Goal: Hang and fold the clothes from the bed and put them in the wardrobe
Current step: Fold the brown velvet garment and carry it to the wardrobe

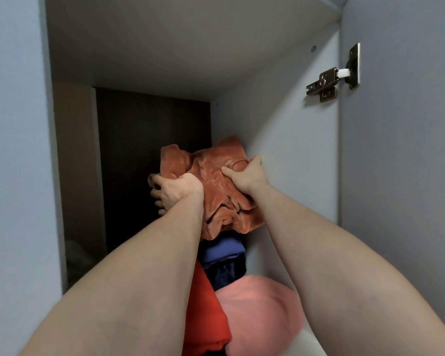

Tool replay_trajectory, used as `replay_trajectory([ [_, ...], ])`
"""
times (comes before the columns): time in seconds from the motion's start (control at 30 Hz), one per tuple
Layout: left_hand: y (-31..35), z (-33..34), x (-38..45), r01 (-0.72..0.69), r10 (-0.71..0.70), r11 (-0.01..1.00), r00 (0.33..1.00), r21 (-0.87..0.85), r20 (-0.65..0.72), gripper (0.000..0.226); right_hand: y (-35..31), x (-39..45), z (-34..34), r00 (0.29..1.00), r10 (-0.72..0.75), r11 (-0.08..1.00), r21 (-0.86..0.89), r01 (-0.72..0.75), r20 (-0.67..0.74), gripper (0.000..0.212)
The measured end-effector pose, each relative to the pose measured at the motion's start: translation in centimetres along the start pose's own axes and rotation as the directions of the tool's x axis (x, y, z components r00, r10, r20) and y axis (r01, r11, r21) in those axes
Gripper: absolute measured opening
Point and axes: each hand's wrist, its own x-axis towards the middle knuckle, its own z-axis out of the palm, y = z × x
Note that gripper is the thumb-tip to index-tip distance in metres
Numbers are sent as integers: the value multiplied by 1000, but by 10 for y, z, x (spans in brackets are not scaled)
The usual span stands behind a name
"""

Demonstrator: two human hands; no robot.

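Both hands, the left hand [174, 192] and the right hand [246, 174], have fingers [154, 186] curled tight into the brown cloth [216, 191], up in the wardrobe [293, 150] on the pile [224, 255]. It looks soft, light and floppy, so holding its 2 sides should stop it sagging.

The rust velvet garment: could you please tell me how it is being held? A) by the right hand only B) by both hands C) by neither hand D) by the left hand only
B: the left hand and right hand both grip the garment above the stack.
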Motion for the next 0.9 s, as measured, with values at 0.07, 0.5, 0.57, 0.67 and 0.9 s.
replay_trajectory([
  [0.07,-9,6,9,58,-60,996,997,63,43,79,8,0,7,996,-85,995,-61,85,-8,85],
  [0.5,-49,26,-6,-464,510,839,853,285,-114,70,61,-24,37,948,-250,876,-371,307,195,38],
  [0.57,-50,30,-13,-661,704,678,709,322,-29,55,67,-19,38,940,-189,887,-362,288,283,42],
  [0.67,-67,31,-13,-590,569,704,802,396,183,39,77,-19,41,928,-110,908,-343,240,357,46],
  [0.9,-88,23,-11,-356,257,772,932,527,255,51,71,-15,40,909,-226,792,-477,381,350,57],
])
